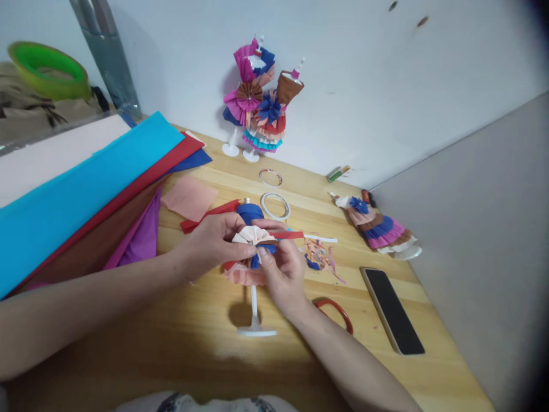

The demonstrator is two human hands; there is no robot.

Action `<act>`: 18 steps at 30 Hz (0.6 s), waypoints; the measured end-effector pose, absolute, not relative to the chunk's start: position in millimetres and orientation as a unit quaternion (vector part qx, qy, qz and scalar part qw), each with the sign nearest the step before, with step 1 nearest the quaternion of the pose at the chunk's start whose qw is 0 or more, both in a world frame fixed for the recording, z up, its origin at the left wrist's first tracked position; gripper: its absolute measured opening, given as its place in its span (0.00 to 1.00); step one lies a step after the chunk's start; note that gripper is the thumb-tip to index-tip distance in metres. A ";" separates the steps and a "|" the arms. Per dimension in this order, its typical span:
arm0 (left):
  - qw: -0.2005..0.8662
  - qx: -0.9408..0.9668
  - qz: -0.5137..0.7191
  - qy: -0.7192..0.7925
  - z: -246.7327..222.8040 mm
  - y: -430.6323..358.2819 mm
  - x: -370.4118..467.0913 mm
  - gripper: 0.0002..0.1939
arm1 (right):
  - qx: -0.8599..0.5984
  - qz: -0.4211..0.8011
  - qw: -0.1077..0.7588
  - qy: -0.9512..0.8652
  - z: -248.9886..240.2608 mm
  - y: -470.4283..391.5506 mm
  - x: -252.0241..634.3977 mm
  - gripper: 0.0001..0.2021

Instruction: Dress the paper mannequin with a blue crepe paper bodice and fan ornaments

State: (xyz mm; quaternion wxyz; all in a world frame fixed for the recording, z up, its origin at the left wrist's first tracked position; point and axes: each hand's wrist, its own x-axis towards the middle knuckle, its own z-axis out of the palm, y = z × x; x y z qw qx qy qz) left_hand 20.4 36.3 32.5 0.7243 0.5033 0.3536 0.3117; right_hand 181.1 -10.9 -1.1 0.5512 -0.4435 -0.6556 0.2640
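Observation:
A small dress form on a white stand [254, 309] leans between my hands, dressed in crepe paper. Its top is blue [249, 214], and a peach ruffle [244, 277] shows at the lower edge. At the waist sits a cream pleated paper fan [254, 234], with brown and blue folds beside it. My left hand [223, 237] is closed, pinching the fan between thumb and fingers. My right hand [285, 277] wraps the dress from the other side, its thumb pressed by the fan's lower edge; its fingertips are partly hidden. A red strip [287, 235] sticks out behind the right fingers.
Crepe paper sheets [94, 154] lie at left, near a bottle [109, 63] and green tape roll [47, 71]. Two dressed forms [261, 103] stand at the wall; another [377, 229] lies at right. Tape rolls [275, 206], scraps [317, 257], red-handled scissors [341, 312] and a phone [393, 312] lie around.

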 end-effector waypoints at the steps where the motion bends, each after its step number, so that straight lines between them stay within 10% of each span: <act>1: 0.728 0.503 0.306 0.351 32.0 36.3 20.2 0.13 | -0.443 0.264 0.551 -0.656 -1.4 -11.2 181.3 0.07; 18: 0.717 0.516 0.328 0.336 28.9 33.6 21.2 0.14 | -0.466 0.295 0.572 -0.607 0.3 -10.8 181.0 0.08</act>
